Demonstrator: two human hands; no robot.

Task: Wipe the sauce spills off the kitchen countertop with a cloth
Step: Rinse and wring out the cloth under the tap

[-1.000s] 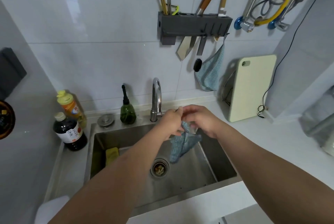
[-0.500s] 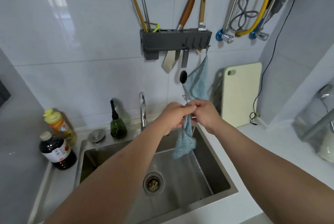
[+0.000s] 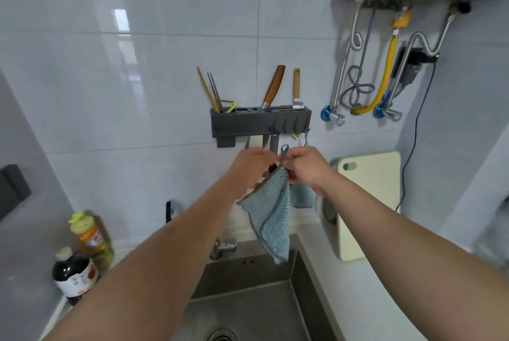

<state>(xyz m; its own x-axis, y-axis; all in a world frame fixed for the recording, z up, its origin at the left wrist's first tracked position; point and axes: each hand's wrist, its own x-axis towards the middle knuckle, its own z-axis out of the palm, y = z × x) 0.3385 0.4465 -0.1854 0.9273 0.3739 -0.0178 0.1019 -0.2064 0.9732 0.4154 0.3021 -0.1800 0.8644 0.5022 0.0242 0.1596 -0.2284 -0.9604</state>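
Head view gives me all I have to work from, so reading left to right: two sauce bottles [image 3: 82, 258] stand at the counter's left end beside the sink [image 3: 248, 299]. My left hand [image 3: 252, 167] is raised under the grey wall rack [image 3: 260, 124], fingers curled onto the top corner of the blue cloth [image 3: 272, 211]. Just beside it, my right hand [image 3: 307, 168] pinches the cloth's small hanging loop [image 3: 284, 150] between thumb and fingertips. The cloth hangs free below both hands, over the sink's back edge, not touching the countertop [image 3: 358, 299]. I judge the step in hand to be hanging the cloth by its loop on one of the rack's hooks [image 3: 306, 135]. To do it well I'd keep the loop spread open with the right pinch, let the left hand carry the cloth's weight, and lift the loop above a hook tip before lowering it on. A second blue cloth [image 3: 301, 197] hangs behind my right wrist, so I'd pick a free hook. Farther right, a pale cutting board [image 3: 369, 203] leans against the wall
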